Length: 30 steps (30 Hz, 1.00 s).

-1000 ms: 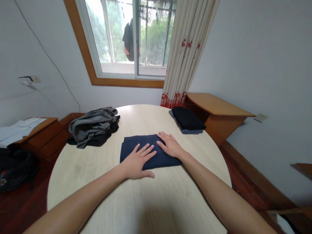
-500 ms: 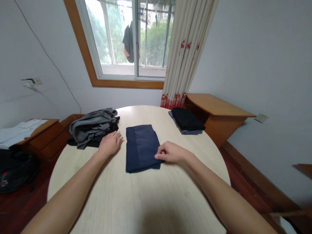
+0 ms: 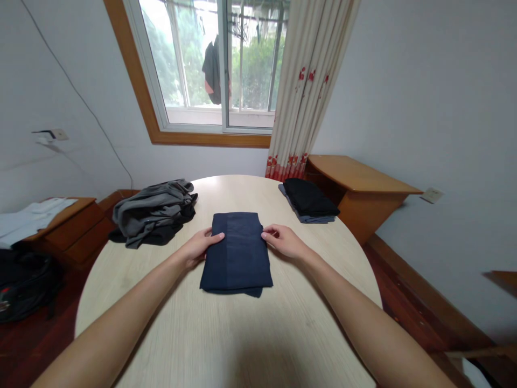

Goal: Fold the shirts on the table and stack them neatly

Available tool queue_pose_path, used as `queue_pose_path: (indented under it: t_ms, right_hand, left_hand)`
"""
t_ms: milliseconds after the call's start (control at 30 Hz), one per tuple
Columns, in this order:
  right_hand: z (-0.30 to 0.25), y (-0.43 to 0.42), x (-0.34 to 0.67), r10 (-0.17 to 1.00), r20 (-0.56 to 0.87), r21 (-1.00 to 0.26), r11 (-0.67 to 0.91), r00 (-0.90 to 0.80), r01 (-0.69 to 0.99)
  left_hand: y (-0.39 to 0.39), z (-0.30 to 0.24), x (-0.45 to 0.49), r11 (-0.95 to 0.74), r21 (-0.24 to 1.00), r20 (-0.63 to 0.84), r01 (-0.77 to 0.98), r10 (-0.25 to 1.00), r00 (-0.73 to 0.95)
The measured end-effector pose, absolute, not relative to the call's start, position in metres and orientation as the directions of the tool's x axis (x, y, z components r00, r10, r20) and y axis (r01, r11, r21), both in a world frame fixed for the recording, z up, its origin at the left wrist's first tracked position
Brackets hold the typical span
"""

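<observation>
At tabletop (image 3: 283,334) centre lies a flat, navy folded cloth (image 3: 237,253). Left hand (image 3: 197,248) and right hand (image 3: 285,242) grip its side edges; bare surface surrounds it

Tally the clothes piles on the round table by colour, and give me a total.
Navy: 1 navy folded cloth, with the left hand and right hand gripping its side edges
Grey: 1 grey crumpled heap
Black: 1 black-topped folded stack
Total: 3
</observation>
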State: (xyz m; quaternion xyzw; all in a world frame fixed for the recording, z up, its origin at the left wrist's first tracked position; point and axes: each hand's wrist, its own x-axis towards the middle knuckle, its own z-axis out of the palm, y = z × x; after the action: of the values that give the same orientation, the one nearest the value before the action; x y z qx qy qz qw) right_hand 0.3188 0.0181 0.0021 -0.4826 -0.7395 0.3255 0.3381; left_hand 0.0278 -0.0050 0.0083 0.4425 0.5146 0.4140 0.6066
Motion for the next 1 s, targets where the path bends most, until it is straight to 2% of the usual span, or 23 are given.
queue_pose_path:
  t_ms: [67, 167, 267, 333, 567, 633, 700, 767, 833, 900, 1000]
  right_hand:
    - [-0.003, 0.020, 0.316, 0.931, 0.214, -0.788, 0.344, -0.297, 0.511]
    - [-0.003, 0.016, 0.311, 0.903, 0.235, -0.721, 0.410, -0.360, 0.558]
    - [0.000, 0.013, 0.309, 0.858, 0.243, -0.654, 0.489, -0.453, 0.576]
    - [0.001, 0.013, 0.309, 0.850, 0.236, -0.655, 0.497, -0.471, 0.569]
    - [-0.011, 0.023, 0.312, 0.934, 0.234, -0.769, 0.348, -0.270, 0.536]
    - [-0.013, 0.026, 0.312, 0.962, 0.214, -0.852, 0.269, -0.170, 0.450]
    - [-0.013, 0.028, 0.312, 0.984, 0.134, -0.950, 0.162, -0.121, 0.266]
    - [-0.010, 0.026, 0.310, 0.981, 0.059, -0.997, 0.065, -0.184, 0.028]
    - [-0.004, 0.021, 0.307, 0.952, 0.019, -0.987, -0.031, -0.304, -0.157]
    - [0.002, 0.014, 0.303, 0.919, -0.031, -0.961, -0.135, -0.392, -0.239]
    - [0.007, 0.005, 0.297, 0.890, -0.105, -0.941, -0.233, -0.443, -0.244]
  left_hand:
    - [-0.007, 0.013, 0.028, 0.404, 0.904, -0.351, -0.142, 0.889, 0.294]
    - [-0.010, 0.017, 0.031, 0.459, 0.873, -0.388, -0.165, 0.858, 0.337]
    - [-0.013, 0.014, 0.036, 0.345, 0.914, -0.284, -0.213, 0.920, 0.272]
    - [-0.013, 0.009, 0.040, 0.236, 0.941, -0.182, -0.244, 0.957, 0.224]
    - [-0.008, -0.006, 0.047, -0.085, 0.986, 0.107, -0.144, 0.983, 0.150]
    - [-0.010, -0.003, 0.049, -0.179, 0.978, 0.195, -0.110, 0.969, 0.153]
    - [-0.014, 0.004, 0.050, -0.257, 0.963, 0.266, -0.074, 0.951, 0.156]
    - [-0.018, 0.011, 0.050, -0.313, 0.948, 0.318, -0.058, 0.934, 0.161]
    - [-0.021, 0.017, 0.051, -0.338, 0.938, 0.346, -0.075, 0.923, 0.166]
    - [-0.023, 0.020, 0.051, -0.340, 0.936, 0.351, -0.090, 0.920, 0.175]
    - [-0.026, 0.024, 0.050, -0.321, 0.944, 0.329, -0.072, 0.927, 0.177]
